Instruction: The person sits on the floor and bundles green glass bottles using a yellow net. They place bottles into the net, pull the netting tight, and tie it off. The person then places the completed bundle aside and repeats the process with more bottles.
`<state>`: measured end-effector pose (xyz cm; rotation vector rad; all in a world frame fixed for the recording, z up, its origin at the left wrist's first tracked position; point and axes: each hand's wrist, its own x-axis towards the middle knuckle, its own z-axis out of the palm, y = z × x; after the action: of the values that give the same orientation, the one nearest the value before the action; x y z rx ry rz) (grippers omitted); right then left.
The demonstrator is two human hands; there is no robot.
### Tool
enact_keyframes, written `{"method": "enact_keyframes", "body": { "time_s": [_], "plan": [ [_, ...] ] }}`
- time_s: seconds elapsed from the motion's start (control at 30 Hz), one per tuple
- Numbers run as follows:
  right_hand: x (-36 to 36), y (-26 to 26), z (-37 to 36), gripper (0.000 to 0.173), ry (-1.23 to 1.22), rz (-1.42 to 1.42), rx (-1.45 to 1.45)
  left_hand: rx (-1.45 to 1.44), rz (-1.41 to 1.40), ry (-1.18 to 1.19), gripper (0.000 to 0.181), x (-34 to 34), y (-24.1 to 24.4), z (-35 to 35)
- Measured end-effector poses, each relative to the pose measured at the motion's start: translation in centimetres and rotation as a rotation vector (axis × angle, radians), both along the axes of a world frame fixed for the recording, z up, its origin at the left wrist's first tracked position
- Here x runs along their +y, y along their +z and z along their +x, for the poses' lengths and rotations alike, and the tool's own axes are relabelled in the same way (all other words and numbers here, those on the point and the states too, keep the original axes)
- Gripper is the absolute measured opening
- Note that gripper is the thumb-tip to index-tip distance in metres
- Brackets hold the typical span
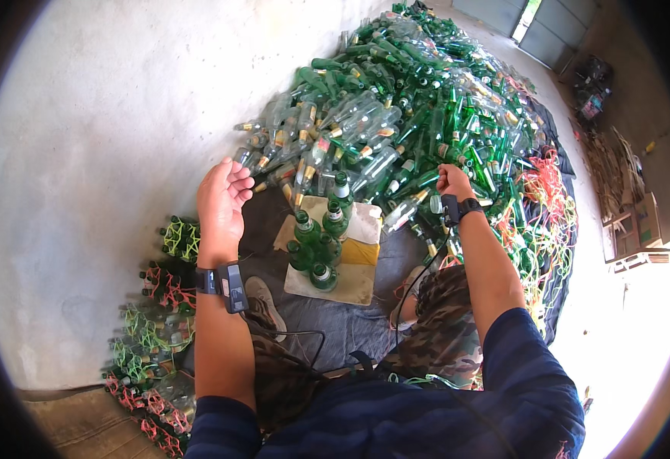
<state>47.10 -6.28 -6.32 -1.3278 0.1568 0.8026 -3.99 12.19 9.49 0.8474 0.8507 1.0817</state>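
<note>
Several green glass bottles [323,241] stand upright in a close group on a flat, pale board [358,275] between my feet. My left hand [226,195] is raised to the left of them, palm turned inward, fingers loosely bent and holding nothing. To their right, my right hand [453,182] is at the near edge of a large heap of green and clear glass bottles [369,120]. Its fingers are curled, and whether they hold anything cannot be told. Each wrist wears a strapped black device.
Bottles bound with coloured twine [151,338] stand along the wall at the left. Tangled red and pale twine [544,189] lies on the heap's right side. A dark sheet [335,338] covers the floor underfoot. A cardboard box [647,221] stands far right. Black cables hang from my wrists.
</note>
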Motion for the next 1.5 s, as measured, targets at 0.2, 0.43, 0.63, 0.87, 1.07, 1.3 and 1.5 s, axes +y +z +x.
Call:
{"method": "enact_keyframes", "body": {
  "time_s": [0.2,0.43,0.63,0.87,1.07,1.3,1.5],
  "plan": [
    [0.9,-7.3,3.3,0.024,0.065,-0.154,-0.023,-0.009,0.031,-0.016,0.022,0.5,-0.4,0.1],
    [3.9,-13.0,6.1,0.022,0.123,-0.250,0.012,0.038,0.081,-0.022,0.023,-0.6,0.6,-0.4],
    [6.6,-16.1,7.1,0.020,0.141,-0.309,0.016,0.093,0.134,0.003,0.026,-1.0,1.8,0.1],
    [8.3,-21.8,11.4,0.017,0.073,-0.258,0.042,0.201,0.132,0.068,0.025,0.2,1.1,1.9],
    [11.3,-23.0,10.4,0.023,-0.045,-0.339,-0.128,0.264,0.116,0.086,0.024,1.8,0.0,2.9],
    [12.6,-24.5,12.2,0.062,0.008,-0.396,-0.243,0.313,0.122,0.051,0.025,3.6,-1.0,4.9],
    [13.3,-24.5,12.2,0.060,0.093,-0.570,-0.328,0.367,0.122,0.036,0.025,4.0,-1.7,6.1]
  ]
}}
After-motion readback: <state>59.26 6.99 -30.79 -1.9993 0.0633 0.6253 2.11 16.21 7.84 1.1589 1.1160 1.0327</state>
